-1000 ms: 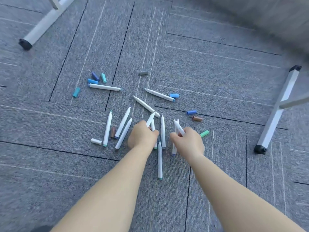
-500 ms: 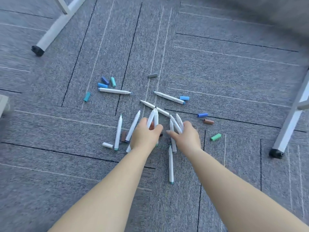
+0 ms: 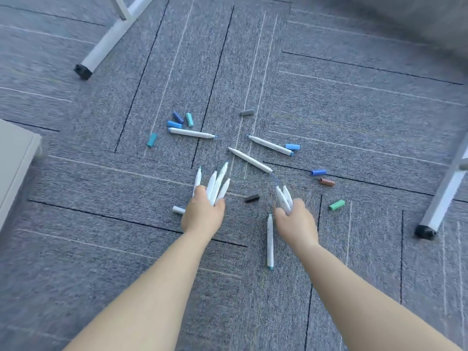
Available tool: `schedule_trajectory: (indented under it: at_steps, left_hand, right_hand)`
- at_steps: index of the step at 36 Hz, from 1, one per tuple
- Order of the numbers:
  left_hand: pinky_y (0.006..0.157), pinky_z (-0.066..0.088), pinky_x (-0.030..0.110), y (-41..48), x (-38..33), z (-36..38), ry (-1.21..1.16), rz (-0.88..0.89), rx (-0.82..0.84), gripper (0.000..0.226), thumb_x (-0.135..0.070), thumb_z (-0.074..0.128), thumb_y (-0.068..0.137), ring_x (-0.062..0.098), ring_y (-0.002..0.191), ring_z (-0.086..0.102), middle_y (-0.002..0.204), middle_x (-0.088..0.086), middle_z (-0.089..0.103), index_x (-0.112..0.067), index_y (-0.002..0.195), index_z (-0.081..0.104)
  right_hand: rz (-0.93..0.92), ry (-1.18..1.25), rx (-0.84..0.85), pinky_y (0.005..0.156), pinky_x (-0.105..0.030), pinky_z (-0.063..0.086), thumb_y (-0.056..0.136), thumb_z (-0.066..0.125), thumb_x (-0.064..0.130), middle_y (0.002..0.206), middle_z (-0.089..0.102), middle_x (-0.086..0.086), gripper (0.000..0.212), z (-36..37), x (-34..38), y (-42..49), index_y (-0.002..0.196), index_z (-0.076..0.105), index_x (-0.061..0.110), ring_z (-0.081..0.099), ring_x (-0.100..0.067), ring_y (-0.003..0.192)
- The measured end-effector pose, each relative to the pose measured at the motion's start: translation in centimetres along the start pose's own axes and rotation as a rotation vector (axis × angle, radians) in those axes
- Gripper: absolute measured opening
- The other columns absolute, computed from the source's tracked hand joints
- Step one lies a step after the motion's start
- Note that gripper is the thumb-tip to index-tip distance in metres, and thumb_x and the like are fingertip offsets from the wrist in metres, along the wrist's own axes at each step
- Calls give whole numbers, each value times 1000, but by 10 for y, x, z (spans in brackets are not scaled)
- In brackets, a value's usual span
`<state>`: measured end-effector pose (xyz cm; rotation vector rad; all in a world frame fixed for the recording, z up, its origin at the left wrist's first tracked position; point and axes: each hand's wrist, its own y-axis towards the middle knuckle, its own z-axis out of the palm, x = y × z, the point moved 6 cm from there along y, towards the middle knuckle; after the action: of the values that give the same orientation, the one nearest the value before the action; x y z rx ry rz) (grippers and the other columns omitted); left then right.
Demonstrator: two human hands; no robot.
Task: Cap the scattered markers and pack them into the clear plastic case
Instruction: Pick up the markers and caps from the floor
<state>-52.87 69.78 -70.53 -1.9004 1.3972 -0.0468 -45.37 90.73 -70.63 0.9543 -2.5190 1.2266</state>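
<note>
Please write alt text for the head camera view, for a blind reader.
Seen from above, a person's left hand grips a bunch of uncapped white markers and the right hand a smaller bunch, over grey carpet where other markers and loose coloured caps lie scattered.

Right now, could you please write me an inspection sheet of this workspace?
Surface: grey tiled carpet.
Job's things: loose markers and loose caps scattered on the carpet; clear case not in view.
Clutter: nothing seen.
Grips: left grip holds a fan of markers; right grip holds a smaller bunch.
Cables: nothing seen.
Surroundings: white frame legs on black feet, left and right; pale box edge far left.
</note>
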Motion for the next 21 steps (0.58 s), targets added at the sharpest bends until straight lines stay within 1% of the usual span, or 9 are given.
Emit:
schedule_trajectory:
  at_steps: [2, 5, 8, 10, 13, 17, 21]
  left_hand:
    - [61, 42, 31, -2, 2, 2, 20, 21, 14, 32, -42, 58, 89, 24, 78, 55, 91, 0, 56, -17, 106, 45]
    - [52, 31, 28, -4, 4, 3, 42, 40, 1, 32, -46, 63, 85, 22, 72, 53, 83, -3, 55, -20, 94, 46]
    - [52, 31, 27, -5, 4, 2, 60, 29, -33, 32, -46, 63, 85, 23, 72, 54, 82, -2, 56, -20, 91, 46]
    - [54, 33, 28, -5, 4, 2, 85, 25, -60, 31, -46, 63, 85, 24, 74, 55, 82, -3, 56, -22, 91, 44]
    - [56, 36, 29, -4, 5, 3, 93, 27, -89, 30, -44, 65, 85, 24, 74, 55, 84, -3, 56, -23, 92, 44]
    - [53, 34, 28, -3, 6, 3, 105, 31, -112, 26, -38, 63, 88, 24, 72, 53, 85, -1, 57, -22, 88, 43]
    - [53, 35, 29, -4, 0, 0, 156, 60, -106, 22, -36, 61, 89, 23, 72, 53, 87, 0, 56, -19, 91, 47]
  right_hand:
    - [5, -6, -13, 56, -33, 42, 90, 49, 32, 75, 55, -3, 18, 4, -7, -6, 95, 44, 15, 48, -20, 57]
    - [21, 16, -23, 56, -32, 40, 89, 55, 42, 73, 53, -1, 29, 8, -15, -15, 95, 45, 15, 48, -19, 58]
    - [41, -19, -39, 59, -32, 37, 84, 62, 49, 74, 51, 3, 39, 11, -21, -23, 92, 45, 15, 51, -21, 67]
    - [54, -58, -26, 57, -31, 38, 83, 64, 50, 75, 52, 2, 40, 16, -26, -27, 92, 46, 16, 52, -21, 67]
    - [63, -96, 1, 52, -29, 37, 84, 64, 48, 73, 55, 2, 36, 23, -31, -31, 90, 47, 17, 50, -15, 58]
    - [43, -70, 15, 52, -28, 37, 87, 61, 39, 72, 53, 6, 23, 26, -33, -33, 94, 49, 21, 48, -11, 58]
    - [18, -12, 26, 47, -25, 42, 86, 59, 32, 74, 55, 2, 20, 25, -26, -35, 94, 51, 16, 52, -12, 54]
